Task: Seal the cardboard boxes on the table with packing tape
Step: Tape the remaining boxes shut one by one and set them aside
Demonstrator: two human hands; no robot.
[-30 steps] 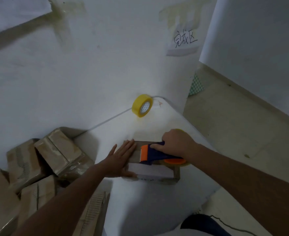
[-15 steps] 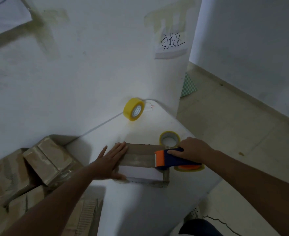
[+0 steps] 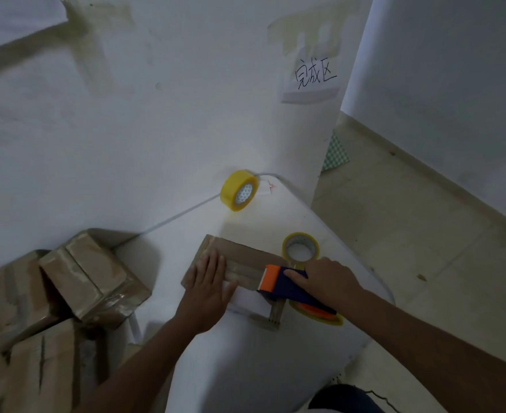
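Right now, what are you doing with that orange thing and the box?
A person is taping a cardboard box shut on the white table. The left hand lies flat on the box to hold it steady. The right hand grips an orange and blue tape dispenser at the box's right end, with a strip of tape lying along the top. Two spare yellow tape rolls sit on the table, and other boxes are piled at the left.

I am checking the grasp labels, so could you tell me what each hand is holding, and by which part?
The right hand grips the tape dispenser by its blue handle. The left hand holds nothing; it presses flat on the cardboard box.
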